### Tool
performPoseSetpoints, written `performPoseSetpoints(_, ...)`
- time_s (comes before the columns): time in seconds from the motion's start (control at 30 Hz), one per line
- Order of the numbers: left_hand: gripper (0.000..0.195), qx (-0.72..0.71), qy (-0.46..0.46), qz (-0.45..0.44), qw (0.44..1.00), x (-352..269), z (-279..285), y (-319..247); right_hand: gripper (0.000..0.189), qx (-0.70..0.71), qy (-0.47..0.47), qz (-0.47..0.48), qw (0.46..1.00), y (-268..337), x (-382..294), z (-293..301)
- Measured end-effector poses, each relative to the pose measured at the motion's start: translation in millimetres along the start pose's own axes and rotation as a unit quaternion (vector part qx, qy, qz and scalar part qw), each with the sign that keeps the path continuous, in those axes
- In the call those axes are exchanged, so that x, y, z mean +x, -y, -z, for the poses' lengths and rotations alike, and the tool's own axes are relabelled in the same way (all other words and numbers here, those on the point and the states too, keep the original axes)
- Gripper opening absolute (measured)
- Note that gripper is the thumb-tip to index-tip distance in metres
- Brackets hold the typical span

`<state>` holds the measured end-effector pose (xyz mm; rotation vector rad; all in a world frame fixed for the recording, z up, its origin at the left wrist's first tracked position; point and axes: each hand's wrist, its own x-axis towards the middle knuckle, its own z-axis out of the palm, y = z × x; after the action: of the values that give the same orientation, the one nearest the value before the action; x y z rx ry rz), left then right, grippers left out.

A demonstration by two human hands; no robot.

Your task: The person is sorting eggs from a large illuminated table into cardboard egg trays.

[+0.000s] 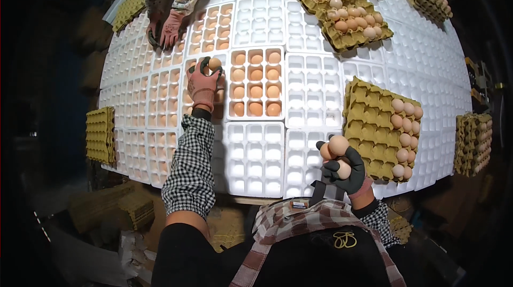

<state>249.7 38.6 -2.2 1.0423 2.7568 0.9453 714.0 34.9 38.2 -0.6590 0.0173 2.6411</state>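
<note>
My left hand (202,84), in a pink glove with dark fingertips, reaches forward over a white foam egg tray. Its fingers and thumb are around a brown egg (215,63) at the tray's far end; my hand and forearm cover much of that tray. Right beside it, a foam tray (284,86) has a brown egg in each visible compartment. My right hand (346,168), gloved alike and turned palm up, cradles three eggs (338,145) above the near foam trays. Close to its fingers lies a tilted pulp egg flat (370,126) with several eggs along its right side.
Another person's gloved hands (170,30) work over trays at the far left. A second pulp flat (340,38) with eggs lies at the back right. Stacked flats stand at the left edge (100,134) and right edge (473,144). An unfilled foam tray (255,158) lies before me.
</note>
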Motion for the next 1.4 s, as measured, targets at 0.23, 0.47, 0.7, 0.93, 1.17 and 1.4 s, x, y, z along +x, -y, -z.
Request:
performPoseSetpoints(0.23,0.043,-0.064,0.031,-0.173,0.982,58,-47,-27,0.04,-0.509,-0.196,0.195,0.815,42,150,-104)
performPoseSetpoints(0.47,0.054,-0.067,0.099,-0.16,0.98,133,-110,-72,0.06,-0.876,-0.229,0.233,0.354,75,349,-143)
performPoseSetpoints(0.7,0.046,0.105,0.084,-0.222,0.966,132,-132,-46,0.048,-0.914,-0.175,0.116,0.348,102,374,-143)
performPoseSetpoints(0.93,0.046,0.075,0.036,-0.253,0.964,128,-179,-73,0.05,-0.893,-0.214,0.375,0.127,141,416,-69)
performPoseSetpoints(1.17,0.045,0.085,0.04,-0.321,0.942,190,-155,45,0.073,-0.838,-0.236,0.425,0.247,89,185,-85)
performPoseSetpoints(1.4,0.034,-0.375,0.183,-0.206,0.885,-48,-100,-186,0.056,-0.868,-0.451,0.174,0.114,159,-58,25)
